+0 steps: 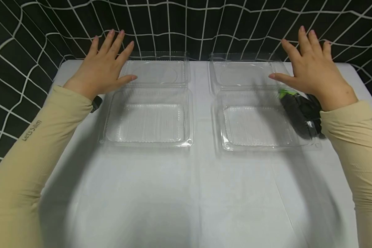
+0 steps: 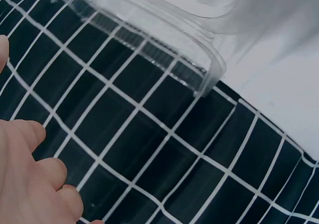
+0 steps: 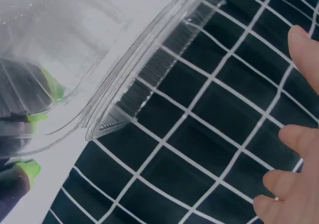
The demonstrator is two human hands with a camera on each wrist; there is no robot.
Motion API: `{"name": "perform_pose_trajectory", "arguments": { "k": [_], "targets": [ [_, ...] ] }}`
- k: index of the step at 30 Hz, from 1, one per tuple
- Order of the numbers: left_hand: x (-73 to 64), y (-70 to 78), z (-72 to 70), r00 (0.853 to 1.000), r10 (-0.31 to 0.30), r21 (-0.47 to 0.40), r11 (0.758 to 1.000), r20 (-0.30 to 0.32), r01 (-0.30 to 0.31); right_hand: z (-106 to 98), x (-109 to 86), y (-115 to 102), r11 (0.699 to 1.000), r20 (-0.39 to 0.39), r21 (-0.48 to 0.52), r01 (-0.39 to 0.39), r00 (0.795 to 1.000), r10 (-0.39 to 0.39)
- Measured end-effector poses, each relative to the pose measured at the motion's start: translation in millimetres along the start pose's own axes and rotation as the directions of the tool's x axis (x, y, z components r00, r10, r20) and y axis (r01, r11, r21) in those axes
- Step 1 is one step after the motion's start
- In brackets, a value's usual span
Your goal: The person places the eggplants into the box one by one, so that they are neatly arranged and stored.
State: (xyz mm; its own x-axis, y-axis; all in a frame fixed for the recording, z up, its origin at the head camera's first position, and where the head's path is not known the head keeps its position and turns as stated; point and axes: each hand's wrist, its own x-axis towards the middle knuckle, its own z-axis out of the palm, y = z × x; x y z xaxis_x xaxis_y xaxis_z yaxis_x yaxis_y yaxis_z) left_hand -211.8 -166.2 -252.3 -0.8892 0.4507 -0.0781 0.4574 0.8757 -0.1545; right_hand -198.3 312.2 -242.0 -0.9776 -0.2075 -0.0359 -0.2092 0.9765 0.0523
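Observation:
Two clear plastic clamshell boxes lie with lids raised at the back, side by side on a white-covered table. My left hand (image 1: 103, 67) is spread flat over the outer edge of the left box (image 1: 148, 143), thumb and fingers apart, holding nothing. Over the right side of the right box (image 1: 254, 148), my right hand (image 1: 316, 70) is spread the same way with nothing in it. Below that wrist lie several dark eggplants (image 1: 294, 113) with green caps, partly hidden by the arm. In the right wrist view the eggplants (image 3: 25, 89) show at the box's side, some seen through the plastic.
Black cloth with a white grid (image 1: 198, 31) rises behind the table and on both sides. White cloth (image 1: 186, 193) covers the table in front of the boxes. A small black thing (image 1: 96, 104) shows at my left wrist, by the sleeve cuff.

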Motion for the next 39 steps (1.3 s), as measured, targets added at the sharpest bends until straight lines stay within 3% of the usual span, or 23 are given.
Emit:
{"name": "perform_pose_trajectory", "arguments": {
  "k": [6, 13, 18, 25, 29, 32, 35, 39],
  "targets": [
    [-4.4, -0.9, -3.5, 0.999, -0.039, -0.117, 0.992, -0.021, 0.036, 0.2, -12.5, 2.9, 0.997, -0.052, 0.064, -0.037, 0.998, 0.041],
    [-19.4, 0.2, 1.0, 0.996, -0.042, -0.214, 0.976, -0.084, 0.023, 4.0, -41.5, 11.2, 0.985, -0.121, 0.145, -0.093, 0.986, 0.111],
    [-41.4, 0.7, 9.0, 0.992, -0.063, -0.282, 0.959, -0.106, 0.031, 9.0, -63.7, 20.1, 0.969, -0.166, 0.197, -0.149, 0.969, 0.183],
    [-86.7, 4.7, 35.9, 0.98, -0.087, -0.33, 0.944, -0.178, 0.024, 20.2, -83.9, 28.3, 0.947, -0.179, 0.258, -0.191, 0.954, 0.241],
    [-120.9, 12.8, 55.8, 0.972, -0.114, -0.354, 0.934, -0.203, 0.036, 27.3, -92.2, 34.2, 0.926, -0.194, 0.285, -0.247, 0.931, 0.308],
    [-142.3, 18.2, 70.7, 0.966, -0.15, -0.376, 0.925, -0.211, 0.061, 33.8, -96.1, 39.5, 0.897, -0.202, 0.321, -0.303, 0.904, 0.377],
    [-154.0, 22.1, 83.4, 0.957, -0.178, -0.415, 0.907, -0.229, 0.07, 46.1, -101.0, 47.6, 0.855, -0.204, 0.378, -0.355, 0.869, 0.451],
    [-157.0, 25.1, 95.5, 0.947, -0.193, -0.461, 0.886, -0.257, 0.055, 68.1, -107.6, 60.5, 0.789, -0.183, 0.464, -0.402, 0.828, 0.53]
  ]
}}
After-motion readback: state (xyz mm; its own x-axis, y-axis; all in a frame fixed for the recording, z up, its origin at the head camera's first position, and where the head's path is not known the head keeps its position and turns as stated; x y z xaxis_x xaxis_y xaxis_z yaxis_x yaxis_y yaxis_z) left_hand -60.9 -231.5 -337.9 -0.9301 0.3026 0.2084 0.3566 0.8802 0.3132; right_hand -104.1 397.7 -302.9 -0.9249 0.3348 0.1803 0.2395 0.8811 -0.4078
